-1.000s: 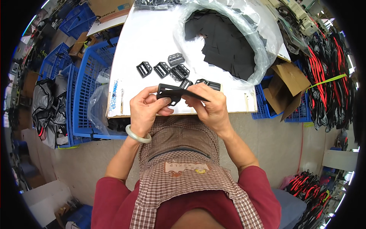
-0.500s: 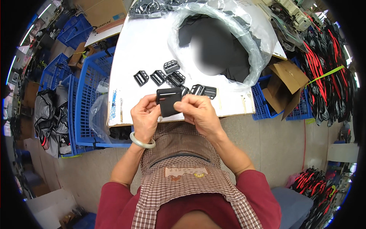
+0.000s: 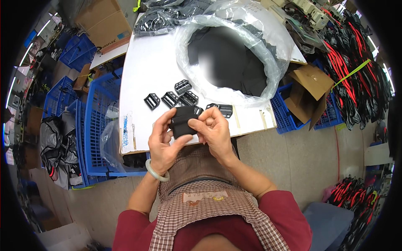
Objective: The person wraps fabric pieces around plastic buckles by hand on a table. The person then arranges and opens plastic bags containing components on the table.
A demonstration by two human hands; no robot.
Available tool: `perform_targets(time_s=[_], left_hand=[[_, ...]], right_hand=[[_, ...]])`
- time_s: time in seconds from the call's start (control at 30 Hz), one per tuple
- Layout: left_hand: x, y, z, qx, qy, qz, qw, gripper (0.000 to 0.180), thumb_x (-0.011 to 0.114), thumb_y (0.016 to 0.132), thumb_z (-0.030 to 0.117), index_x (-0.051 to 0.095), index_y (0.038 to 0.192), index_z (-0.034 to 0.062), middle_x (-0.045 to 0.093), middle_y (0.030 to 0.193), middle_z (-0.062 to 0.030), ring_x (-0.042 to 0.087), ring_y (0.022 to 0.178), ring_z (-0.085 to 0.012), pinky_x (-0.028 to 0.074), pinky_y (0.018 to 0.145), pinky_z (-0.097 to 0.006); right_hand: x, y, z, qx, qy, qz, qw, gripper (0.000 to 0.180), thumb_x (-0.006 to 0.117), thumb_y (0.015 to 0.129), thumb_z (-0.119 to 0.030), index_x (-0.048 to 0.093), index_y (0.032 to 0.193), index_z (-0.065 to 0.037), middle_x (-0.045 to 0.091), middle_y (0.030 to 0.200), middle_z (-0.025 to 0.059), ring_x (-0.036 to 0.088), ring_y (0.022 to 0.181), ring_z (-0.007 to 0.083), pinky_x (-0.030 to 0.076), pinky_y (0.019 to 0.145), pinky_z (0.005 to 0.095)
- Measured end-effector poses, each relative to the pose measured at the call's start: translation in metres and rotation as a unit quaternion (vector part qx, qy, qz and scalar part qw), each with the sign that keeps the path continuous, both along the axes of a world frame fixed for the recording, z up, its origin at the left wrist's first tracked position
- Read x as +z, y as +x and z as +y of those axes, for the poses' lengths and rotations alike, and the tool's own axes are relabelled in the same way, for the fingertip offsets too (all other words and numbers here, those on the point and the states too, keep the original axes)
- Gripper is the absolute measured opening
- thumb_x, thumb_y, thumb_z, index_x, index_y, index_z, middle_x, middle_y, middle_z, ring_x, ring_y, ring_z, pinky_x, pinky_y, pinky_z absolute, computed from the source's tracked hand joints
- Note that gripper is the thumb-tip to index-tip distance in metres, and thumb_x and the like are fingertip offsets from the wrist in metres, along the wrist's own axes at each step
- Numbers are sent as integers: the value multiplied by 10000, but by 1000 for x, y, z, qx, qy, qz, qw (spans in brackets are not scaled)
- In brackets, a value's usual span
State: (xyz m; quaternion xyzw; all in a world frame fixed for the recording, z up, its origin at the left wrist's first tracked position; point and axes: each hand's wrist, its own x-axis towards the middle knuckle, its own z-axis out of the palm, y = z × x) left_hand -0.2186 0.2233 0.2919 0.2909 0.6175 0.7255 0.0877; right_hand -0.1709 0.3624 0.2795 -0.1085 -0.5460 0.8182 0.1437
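Both hands hold a black piece of fabric webbing point(image 3: 184, 124) just over the near edge of the white table point(image 3: 140, 67). My left hand point(image 3: 162, 140) grips its left side, fingers behind and thumb along the lower edge. On the right side, my right hand point(image 3: 214, 129) pinches it between thumb and fingers. The webbing now looks folded over, and the slotted buckle it runs through is mostly covered. Just beyond lie several black plastic slider buckles point(image 3: 170, 99), some overlapping, with more partly hidden behind my fingers.
A clear plastic bag point(image 3: 268, 69) of black pieces stands open on the table. Another bag of black parts point(image 3: 155, 21) lies at the back. Blue crates point(image 3: 88, 134) flank the left side. To the right are a cardboard box point(image 3: 310, 83) and hanging black-and-red straps point(image 3: 356, 83).
The buckle's open slot, visible earlier, is now covered as the webbing folds over it. My left thumb has moved to the lower edge. The view has shifted slightly.
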Motion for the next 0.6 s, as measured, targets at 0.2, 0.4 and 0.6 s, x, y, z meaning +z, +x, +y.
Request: perform_targets(time_s=[0.2,0.4,0.6], left_hand=[[0,2,-3,-7,-17,-71,997,698,666,762,-103,310,1360,-41,604,1035,-161,640,907,-191,557,786,-245],[2,1,-24,-58,-88,-228,968,479,657,759,-105,487,1206,-108,648,967,-163,650,850,-174,562,735,-240],[-4,-31,-133,181,-138,-198,954,347,660,793,-9,556,1108,-110,662,906,-136,638,687,-119,560,557,-212]], right_hand=[[3,-8,17,18,111,62,992,127,677,832,-88,593,839,7,587,709,-12,494,589,20,392,496,181],[-8,-11,10,-93,268,86,955,164,675,824,-105,597,741,12,570,629,54,498,524,80,402,476,232],[-44,-32,118,-285,546,2,788,321,650,795,-141,583,1061,26,596,976,169,585,888,305,460,816,391]])
